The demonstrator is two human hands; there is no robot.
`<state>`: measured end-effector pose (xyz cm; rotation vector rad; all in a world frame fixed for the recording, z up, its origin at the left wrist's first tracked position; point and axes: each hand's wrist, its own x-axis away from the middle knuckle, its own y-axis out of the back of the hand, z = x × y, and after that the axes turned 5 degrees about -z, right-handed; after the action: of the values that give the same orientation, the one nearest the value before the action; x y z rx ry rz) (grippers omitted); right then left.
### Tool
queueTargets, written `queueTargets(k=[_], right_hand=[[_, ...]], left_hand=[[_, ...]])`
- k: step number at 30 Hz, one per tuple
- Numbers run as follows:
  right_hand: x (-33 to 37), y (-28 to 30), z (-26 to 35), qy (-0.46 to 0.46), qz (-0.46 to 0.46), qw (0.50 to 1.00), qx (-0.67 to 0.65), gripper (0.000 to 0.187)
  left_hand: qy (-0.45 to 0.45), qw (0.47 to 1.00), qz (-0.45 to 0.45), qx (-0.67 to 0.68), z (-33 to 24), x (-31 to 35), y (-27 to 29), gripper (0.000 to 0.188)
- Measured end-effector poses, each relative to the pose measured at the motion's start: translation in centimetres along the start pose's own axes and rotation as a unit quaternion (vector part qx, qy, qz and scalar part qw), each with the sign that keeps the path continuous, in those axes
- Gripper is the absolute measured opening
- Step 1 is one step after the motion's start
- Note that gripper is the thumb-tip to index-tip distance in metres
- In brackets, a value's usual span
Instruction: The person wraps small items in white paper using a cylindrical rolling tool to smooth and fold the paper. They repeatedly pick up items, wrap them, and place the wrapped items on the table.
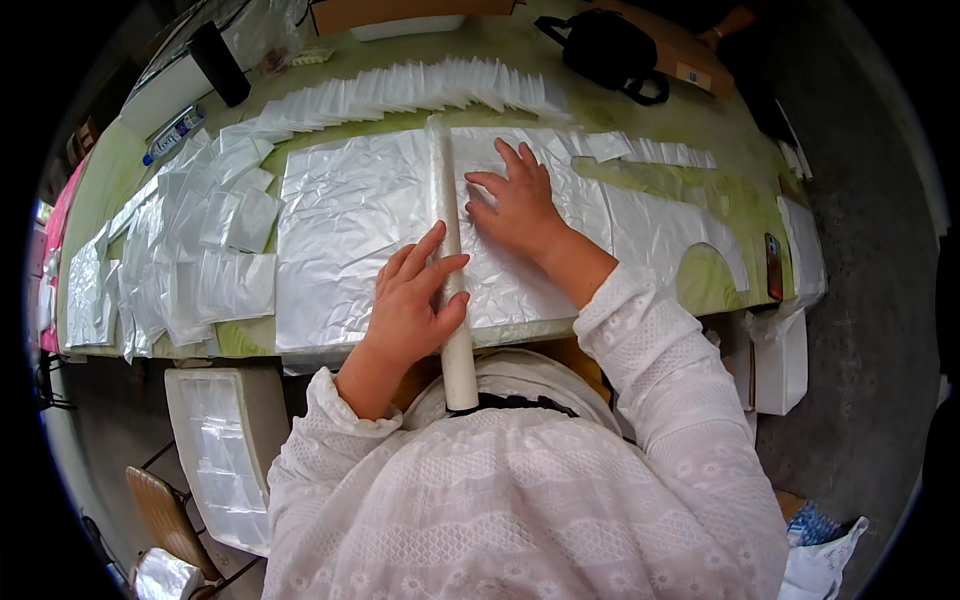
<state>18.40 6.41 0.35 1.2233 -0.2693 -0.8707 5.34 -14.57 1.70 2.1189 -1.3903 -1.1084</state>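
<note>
A long whitish tube (458, 365) lies from near my waist across the table's edge, over a wide sheet of thin clear plastic (345, 220). Its far part looks wrapped in plastic film. My left hand (410, 305) rests beside and partly over the tube, fingers and thumb spread, not wrapped round it. On the tube's right side, farther from me, my right hand (520, 205) lies over the plastic with its fingers apart and nothing in them. Crumpled, shiny plastic extends on both sides of the tube.
Piles of folded clear bags (180, 240) cover the left side; a row of bags (410, 88) runs behind. A water bottle (175, 133), black cylinder (218, 65), black bag (605, 50) and phone (773, 267) lie around. A white bin (215, 440) with bags stands below left.
</note>
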Motion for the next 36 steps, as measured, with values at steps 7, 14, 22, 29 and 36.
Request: queueTargets(k=[7,14,22,29,36], right_hand=[[-3.5,0.8,-3.3,-0.152,0.001,0.986,0.071,0.066],[5.0,2.0,6.4,0.179,0.006,0.954,-0.239,0.047],[11.5,1.2,10.2,0.215,-0.055,0.929,-0.297,0.016],[10.8,0.8,12.8,0.309,0.029,0.908,-0.28,0.008],[12.4,1.0,14.7,0.364,0.05,0.803,-0.469,0.008]], left_hand=[[-0.015,1.0,-0.001,0.027,0.4,-0.4,-0.2,0.045],[-0.023,0.957,-0.233,0.171,3.2,1.3,-1.5,0.04],[0.0,0.984,0.045,0.174,2.6,-1.2,1.8,0.031],[0.063,0.973,-0.107,0.195,4.7,1.3,3.9,0.024],[0.044,0.986,0.06,-0.151,3.1,1.5,8.8,0.027]])
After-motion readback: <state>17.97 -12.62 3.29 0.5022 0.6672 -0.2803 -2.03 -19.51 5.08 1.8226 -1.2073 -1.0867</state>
